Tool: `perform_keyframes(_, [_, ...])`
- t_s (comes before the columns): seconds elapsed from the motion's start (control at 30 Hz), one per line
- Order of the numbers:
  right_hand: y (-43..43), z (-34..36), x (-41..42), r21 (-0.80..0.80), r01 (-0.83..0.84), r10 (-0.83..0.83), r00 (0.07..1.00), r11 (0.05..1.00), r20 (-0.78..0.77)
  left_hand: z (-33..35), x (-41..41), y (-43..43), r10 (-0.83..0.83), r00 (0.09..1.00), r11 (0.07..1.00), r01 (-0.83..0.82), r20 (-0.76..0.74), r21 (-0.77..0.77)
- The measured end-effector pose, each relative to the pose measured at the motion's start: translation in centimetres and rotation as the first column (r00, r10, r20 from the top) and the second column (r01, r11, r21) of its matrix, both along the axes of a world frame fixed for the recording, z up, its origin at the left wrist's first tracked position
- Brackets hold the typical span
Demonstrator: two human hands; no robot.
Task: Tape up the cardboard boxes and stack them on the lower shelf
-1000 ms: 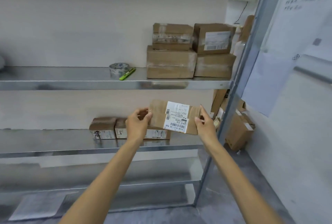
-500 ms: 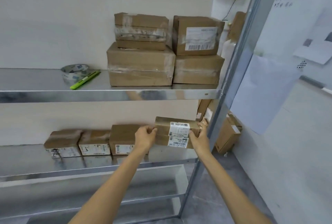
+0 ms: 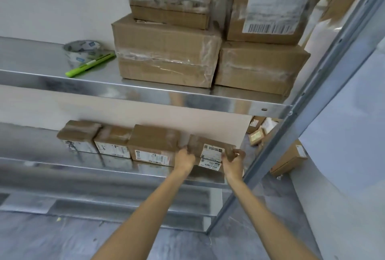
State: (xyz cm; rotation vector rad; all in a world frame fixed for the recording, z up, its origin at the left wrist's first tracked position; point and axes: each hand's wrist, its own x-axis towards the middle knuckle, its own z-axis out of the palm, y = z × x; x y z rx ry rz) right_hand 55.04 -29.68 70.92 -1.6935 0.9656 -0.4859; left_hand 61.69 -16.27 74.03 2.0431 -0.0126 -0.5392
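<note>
A small taped cardboard box (image 3: 209,151) with a white barcode label rests on the lower metal shelf (image 3: 73,168), at the right end of a row. My left hand (image 3: 184,158) grips its left side and my right hand (image 3: 233,160) grips its right side. Three other small taped boxes stand in that row: one (image 3: 78,135) at the left, one (image 3: 113,142) in the middle, and a larger one (image 3: 153,144) right beside the held box. On the upper shelf lie a roll of tape (image 3: 82,51) and a green cutter (image 3: 90,64).
Several bigger taped boxes (image 3: 166,59) are stacked on the upper shelf (image 3: 145,93) at the right. The rack's grey upright post (image 3: 291,126) stands just right of my hands. More cardboard boxes (image 3: 288,158) lie on the floor behind the post. A white wall backs the shelves.
Both hands carried the labelled box down and forward from mid-air onto the lower shelf, next to the row of small boxes. The camera moved closer to the rack.
</note>
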Motion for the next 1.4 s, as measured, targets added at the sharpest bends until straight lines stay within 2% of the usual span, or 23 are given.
perform_keyframes(0.2, [-0.9,-2.6,1.6,0.025,-0.069,0.069,0.998,0.997,-0.012,-2.5,0.8,-1.8,0.154,0.986,0.986,-0.157,-0.064,-0.057])
perform_keyframes(0.37, [-1.4,-3.5,2.8,0.009,-0.122,0.122,0.992,0.992,0.018,-3.9,1.6,-2.3,0.212,0.937,0.939,-0.274,-0.278,-0.207])
perform_keyframes(0.53, [-1.9,-3.4,3.4,-0.011,-0.204,0.205,0.979,0.979,0.005,-5.5,2.4,-2.8,0.218,0.913,0.915,-0.314,-0.344,-0.252])
perform_keyframes(0.63, [-2.2,-3.0,2.9,-0.097,-0.211,0.207,0.977,0.973,-0.051,-5.2,2.5,-2.4,0.198,0.906,0.914,-0.309,-0.375,-0.263])
perform_keyframes(0.8, [-1.6,-0.9,1.7,-0.248,-0.15,0.165,0.986,0.957,0.038,-1.7,1.6,-1.2,0.125,0.914,0.939,-0.234,-0.385,-0.25])
perform_keyframes(0.93, [0.1,2.9,2.0,-0.406,-0.252,0.296,0.954,0.878,0.048,2.7,0.9,0.2,0.083,0.957,0.937,-0.169,-0.276,-0.306])
perform_keyframes(1.03, [2.1,6.6,2.1,-0.36,-0.362,0.404,0.913,0.86,0.047,6.3,0.0,1.8,0.051,0.988,0.94,-0.096,-0.144,-0.326])
perform_keyframes(1.13, [4.5,10.6,1.4,-0.347,-0.442,0.487,0.872,0.827,0.051,10.4,-0.7,4.1,-0.076,0.995,0.941,0.05,-0.064,-0.334])
perform_keyframes(1.27, [7.9,16.3,-0.9,-0.391,-0.476,0.561,0.817,0.788,0.137,17.0,-1.2,9.2,-0.292,0.954,0.924,0.298,0.063,-0.241])
perform_keyframes(1.4, [11.6,21.9,-4.4,-0.471,-0.455,0.59,0.785,0.756,0.187,23.5,-2.9,15.9,-0.404,0.885,0.882,0.444,0.23,-0.16])
